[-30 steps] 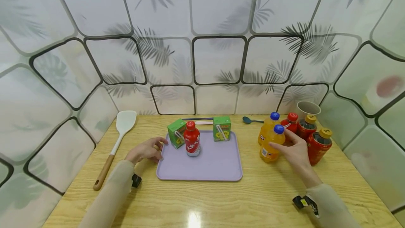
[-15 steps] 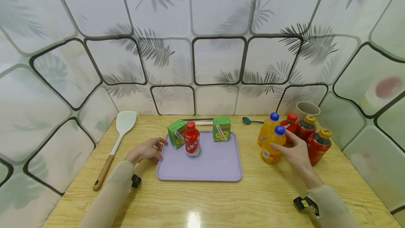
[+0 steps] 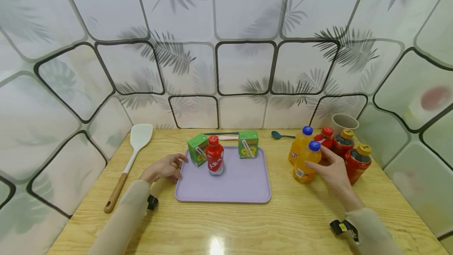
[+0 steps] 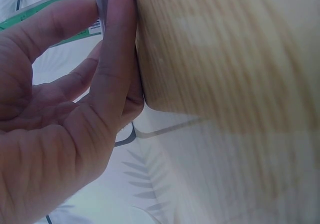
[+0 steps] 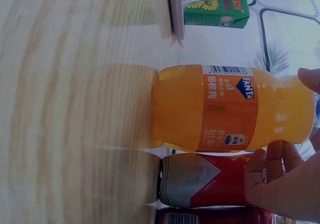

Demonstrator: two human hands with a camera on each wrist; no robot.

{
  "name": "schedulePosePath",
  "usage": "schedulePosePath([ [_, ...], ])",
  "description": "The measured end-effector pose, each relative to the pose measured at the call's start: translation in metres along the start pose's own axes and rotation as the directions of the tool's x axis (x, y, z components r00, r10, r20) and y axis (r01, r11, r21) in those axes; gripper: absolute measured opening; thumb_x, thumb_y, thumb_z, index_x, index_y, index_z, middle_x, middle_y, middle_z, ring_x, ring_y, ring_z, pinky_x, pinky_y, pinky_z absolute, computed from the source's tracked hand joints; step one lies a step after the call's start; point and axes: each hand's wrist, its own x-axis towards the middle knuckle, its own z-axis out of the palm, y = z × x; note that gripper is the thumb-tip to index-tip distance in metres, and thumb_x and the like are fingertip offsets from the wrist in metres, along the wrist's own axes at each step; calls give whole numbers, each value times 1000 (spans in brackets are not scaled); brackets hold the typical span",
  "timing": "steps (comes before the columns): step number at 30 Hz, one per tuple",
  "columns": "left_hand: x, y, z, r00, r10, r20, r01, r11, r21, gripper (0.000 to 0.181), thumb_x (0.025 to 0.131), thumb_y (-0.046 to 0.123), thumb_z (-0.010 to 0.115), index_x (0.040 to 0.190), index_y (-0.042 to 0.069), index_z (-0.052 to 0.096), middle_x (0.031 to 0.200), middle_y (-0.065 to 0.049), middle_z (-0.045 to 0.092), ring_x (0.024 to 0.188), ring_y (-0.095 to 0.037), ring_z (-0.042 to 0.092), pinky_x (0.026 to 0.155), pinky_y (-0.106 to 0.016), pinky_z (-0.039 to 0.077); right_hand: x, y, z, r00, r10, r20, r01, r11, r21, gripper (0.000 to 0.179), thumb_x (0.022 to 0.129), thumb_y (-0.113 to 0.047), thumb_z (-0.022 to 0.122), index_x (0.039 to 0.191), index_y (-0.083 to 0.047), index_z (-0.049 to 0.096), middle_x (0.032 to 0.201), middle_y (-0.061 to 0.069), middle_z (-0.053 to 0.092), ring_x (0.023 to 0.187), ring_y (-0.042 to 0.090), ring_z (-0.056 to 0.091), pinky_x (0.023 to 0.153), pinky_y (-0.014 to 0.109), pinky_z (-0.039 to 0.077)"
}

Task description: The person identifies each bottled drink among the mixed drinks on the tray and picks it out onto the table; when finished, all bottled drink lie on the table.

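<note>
In the head view my right hand [image 3: 332, 170] grips an orange soda bottle [image 3: 305, 168] with a blue cap near its neck. The right wrist view shows the bottle's Fanta label [image 5: 229, 108], with the thumb on one side and the fingers on the other. At the left rim of a lilac tray [image 3: 244, 186], my left hand [image 3: 164, 168] pinches the edge between thumb and fingers [image 4: 117, 48]. The tray bears a red bottle [image 3: 215, 160] and two green drink cartons, one at the back left [image 3: 196, 150] and one at the back right [image 3: 247, 145].
Behind the held bottle stand a second orange soda bottle [image 3: 298, 145], a red-capped bottle [image 3: 325, 137], two gold-capped dark bottles [image 3: 356, 164] and a pale cup [image 3: 345, 121]. A white spatula [image 3: 129, 160] lies at left. A dark spoon [image 3: 279, 134] lies by the back wall.
The held orange soda bottle has shifted slightly to the right with my right hand, baring a little more of the one behind. My left hand and the tray have not moved.
</note>
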Motion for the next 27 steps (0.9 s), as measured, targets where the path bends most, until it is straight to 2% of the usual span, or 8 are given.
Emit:
schedulePosePath([
  [10,3,-2,0,1000,2,2,-2,1000,-5,60,75,-7,68,131,3,50,110,-18,45,72,-19,60,64,-32,59,1,3,-3,999,-34,1,34,999,-41,70,88,-24,74,147,-4,42,119,-24,50,104,-8,53,85,4,46],
  [15,2,-1,0,1000,1,2,-1,1000,-2,60,75,-7,67,131,3,50,110,-18,45,71,-19,60,64,-32,59,1,0,-3,997,-61,-45,57,995,-78,66,87,-24,74,143,-3,47,119,-23,47,104,-8,50,85,3,46],
  [18,1,-1,0,1000,2,2,-2,1000,1,60,75,-7,67,131,3,50,110,-18,45,71,-19,60,64,-32,58,1,-4,-3,994,-48,-100,40,995,-88,64,87,-26,75,141,-4,50,115,-22,48,102,-5,50,83,2,45],
  [23,2,-1,0,1000,4,1,-4,1000,3,60,75,-7,67,131,3,50,109,-18,45,71,-19,60,64,-32,59,-1,-10,-2,980,5,-198,-9,1000,-14,52,87,-24,74,133,-6,58,105,-19,56,93,2,54,76,4,48],
  [27,2,-1,0,1000,4,-1,-4,1000,-2,60,74,-8,67,131,3,50,109,-17,45,71,-19,60,63,-31,58,-2,-13,-2,962,47,-271,-18,994,111,36,87,-19,74,120,-6,65,96,-16,64,86,4,57,71,8,51],
])
